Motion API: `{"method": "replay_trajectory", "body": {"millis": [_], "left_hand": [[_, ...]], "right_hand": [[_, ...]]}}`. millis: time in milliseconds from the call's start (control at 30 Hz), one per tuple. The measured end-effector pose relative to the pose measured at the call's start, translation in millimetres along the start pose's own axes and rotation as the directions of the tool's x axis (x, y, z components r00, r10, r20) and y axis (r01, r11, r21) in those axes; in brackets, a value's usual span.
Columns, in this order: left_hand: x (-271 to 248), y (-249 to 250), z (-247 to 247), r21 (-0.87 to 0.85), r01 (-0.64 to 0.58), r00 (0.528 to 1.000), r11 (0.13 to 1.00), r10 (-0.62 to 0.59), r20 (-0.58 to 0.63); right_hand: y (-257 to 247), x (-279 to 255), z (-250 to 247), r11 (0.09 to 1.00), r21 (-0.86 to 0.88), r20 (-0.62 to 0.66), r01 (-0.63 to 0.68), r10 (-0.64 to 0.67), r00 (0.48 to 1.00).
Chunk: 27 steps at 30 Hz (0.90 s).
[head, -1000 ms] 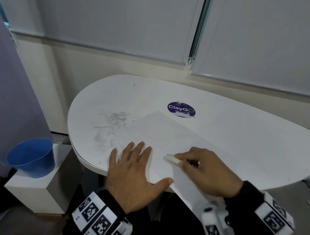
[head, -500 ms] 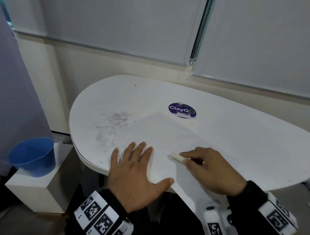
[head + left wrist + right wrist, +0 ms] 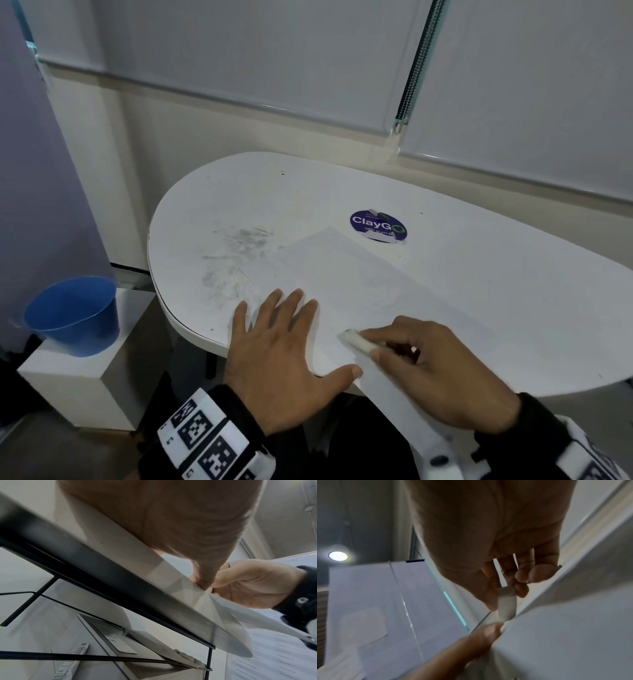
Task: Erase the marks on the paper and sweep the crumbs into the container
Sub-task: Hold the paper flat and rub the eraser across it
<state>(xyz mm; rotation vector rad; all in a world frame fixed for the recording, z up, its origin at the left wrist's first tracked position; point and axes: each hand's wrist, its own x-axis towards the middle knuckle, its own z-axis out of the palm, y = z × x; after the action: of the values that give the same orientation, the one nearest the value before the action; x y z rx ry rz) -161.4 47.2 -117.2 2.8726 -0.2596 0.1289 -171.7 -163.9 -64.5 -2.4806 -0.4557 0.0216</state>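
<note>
Right hand (image 3: 442, 373) pinched the eraser (image 3: 356, 340); left hand (image 3: 277, 356) lay spread on the paper (image 3: 359, 274).
The sheet's 6 o'clock corner overhung the table (image 3: 479, 260); hard strokes there could have creased it.

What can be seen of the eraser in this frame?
The eraser is a small, off-white oblong block that looks like rubber, with a dark smudge at its free tip. The right hand pinches its near end between thumb and fingers, so part of it is hidden. It lies at a low slant, its tip pointing away to the left and resting on the white paper, just right of the flat left hand. Slight blur hides finer detail.
</note>
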Motion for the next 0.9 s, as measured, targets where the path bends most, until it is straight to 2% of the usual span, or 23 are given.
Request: {"method": "replay_trajectory", "body": {"millis": [100, 167, 267, 400, 567, 700, 800, 900], "left_hand": [[0, 0, 1, 0.008, -0.005, 1.0, 1.0, 0.005, -0.006], [-1, 0, 2, -0.009, -0.004, 1.0, 1.0, 0.004, -0.018], [-1, 0, 1, -0.037, 0.0, 1.0, 0.999, -0.001, -0.031], [-1, -1, 1, -0.041, -0.011, 0.999, 0.999, 0.01, -0.033], [-1, 0, 2, -0.045, -0.012, 0.999, 0.999, 0.01, -0.046], [0, -1, 3, -0.051, -0.015, 0.999, 0.999, 0.013, -0.052], [-1, -1, 4, -0.046, -0.013, 0.999, 0.999, 0.011, -0.045], [-1, -1, 3, -0.046, -0.017, 0.998, 0.999, 0.014, -0.058]], "right_hand": [[7, 7, -5, 0.999, -0.011, -0.102, -0.048, 0.047, 0.994], [2, 3, 0, 1.0, -0.026, -0.052, -0.007, 0.005, 0.999], [-7, -3, 5, 0.998, 0.059, 0.059, 0.036, -0.04, 0.997], [9, 7, 6, 0.999, 0.026, -0.082, -0.028, 0.03, 0.996], [-6, -4, 17, 0.995, 0.028, -0.005, 0.092, -0.092, 0.996], [6, 7, 10, 0.999, 0.02, -0.106, 0.029, -0.027, 0.994], [-4, 2, 15, 0.993, -0.047, -0.023, 0.106, -0.107, 0.994], [-9, 7, 13, 0.994, 0.062, 0.035, 0.085, -0.088, 0.996]]}}
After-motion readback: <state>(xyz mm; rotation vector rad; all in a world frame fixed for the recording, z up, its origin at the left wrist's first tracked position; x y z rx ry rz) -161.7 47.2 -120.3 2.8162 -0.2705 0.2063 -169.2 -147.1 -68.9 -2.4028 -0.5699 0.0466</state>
